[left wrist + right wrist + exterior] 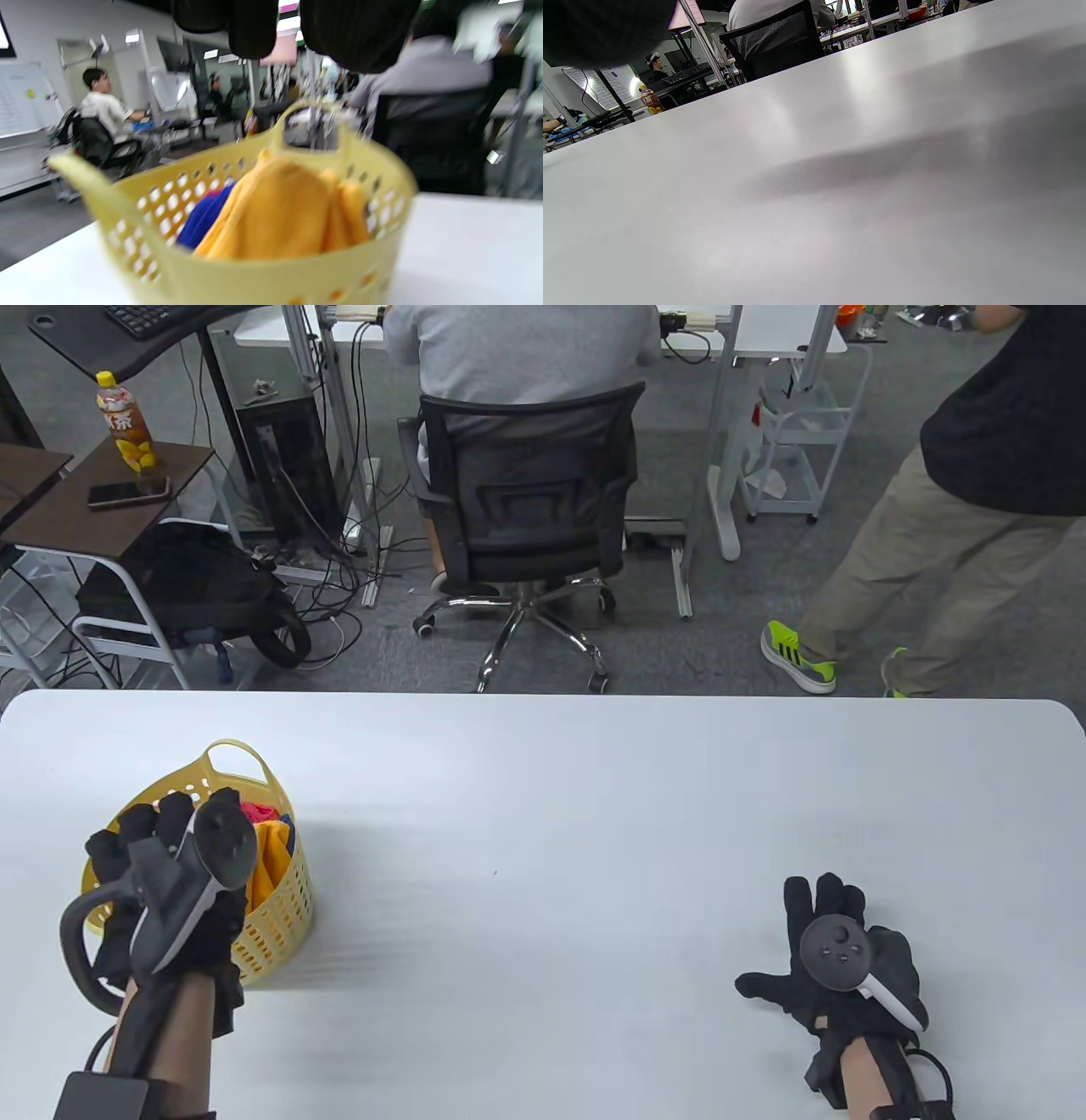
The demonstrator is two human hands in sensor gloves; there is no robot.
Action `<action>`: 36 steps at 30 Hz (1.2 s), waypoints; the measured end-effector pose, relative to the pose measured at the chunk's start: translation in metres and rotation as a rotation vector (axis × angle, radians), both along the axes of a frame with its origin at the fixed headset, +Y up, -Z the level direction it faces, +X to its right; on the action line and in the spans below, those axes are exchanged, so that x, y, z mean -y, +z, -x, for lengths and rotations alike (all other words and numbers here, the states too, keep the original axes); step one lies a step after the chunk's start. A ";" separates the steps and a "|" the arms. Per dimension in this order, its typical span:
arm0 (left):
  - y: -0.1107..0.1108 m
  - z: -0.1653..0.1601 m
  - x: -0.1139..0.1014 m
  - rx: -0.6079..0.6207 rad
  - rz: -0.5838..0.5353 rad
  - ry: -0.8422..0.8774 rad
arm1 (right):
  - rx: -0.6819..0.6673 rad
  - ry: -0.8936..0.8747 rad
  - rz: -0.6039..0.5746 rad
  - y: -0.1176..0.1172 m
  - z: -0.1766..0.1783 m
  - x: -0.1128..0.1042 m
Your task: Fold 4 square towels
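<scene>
- my left hand (161, 882) hangs over the near rim of the yellow basket (284, 912) at the lower left of the table view; the towels (275, 212) lie just under and beyond its fingers, so this hand is far nearer.
- its fingers look loosely spread, gripping nothing.
- my right hand (836, 963) rests flat and empty on the desk (543, 831), lower right, well apart from the basket.
- inside the basket: a yellow towel bunched upright, a blue one beside it, something red behind.
</scene>
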State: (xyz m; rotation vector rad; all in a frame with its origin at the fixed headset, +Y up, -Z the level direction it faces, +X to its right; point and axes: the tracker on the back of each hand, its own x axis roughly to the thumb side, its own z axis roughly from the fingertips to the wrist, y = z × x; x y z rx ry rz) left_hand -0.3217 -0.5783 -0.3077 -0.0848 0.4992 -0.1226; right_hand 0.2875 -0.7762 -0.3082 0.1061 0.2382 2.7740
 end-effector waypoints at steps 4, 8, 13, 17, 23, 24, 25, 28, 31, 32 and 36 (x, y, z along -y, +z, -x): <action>-0.027 0.005 0.037 -0.060 0.164 -0.121 | 0.005 -0.011 0.013 -0.002 -0.004 0.002; -0.038 0.005 0.052 -0.097 0.202 -0.213 | 0.007 -0.016 0.008 -0.003 -0.005 0.003; -0.036 0.007 0.052 -0.072 0.167 -0.245 | 0.001 -0.018 0.009 -0.002 -0.004 0.002; -0.023 0.004 0.028 -0.064 0.089 -0.252 | -0.006 -0.009 0.008 -0.001 -0.001 0.002; 0.011 0.003 -0.041 -0.074 -0.188 -0.023 | -0.014 -0.007 -0.002 0.002 0.002 -0.001; 0.019 0.003 -0.057 -0.068 -0.254 0.052 | -0.016 -0.012 -0.004 0.003 0.002 -0.002; 0.027 0.003 -0.073 -0.067 -0.324 0.095 | -0.016 -0.016 -0.005 0.003 0.002 -0.002; 0.046 -0.001 -0.114 -0.054 -0.463 0.171 | -0.015 -0.024 -0.006 0.003 0.001 -0.002; 0.066 -0.011 -0.158 -0.009 -0.621 0.278 | -0.007 -0.040 -0.005 0.003 -0.002 -0.004; 0.074 -0.016 -0.173 0.016 -0.681 0.312 | -0.005 -0.049 -0.009 0.004 -0.003 -0.004; 0.096 -0.041 -0.217 0.139 -0.861 0.435 | 0.007 -0.078 -0.013 0.004 -0.007 -0.006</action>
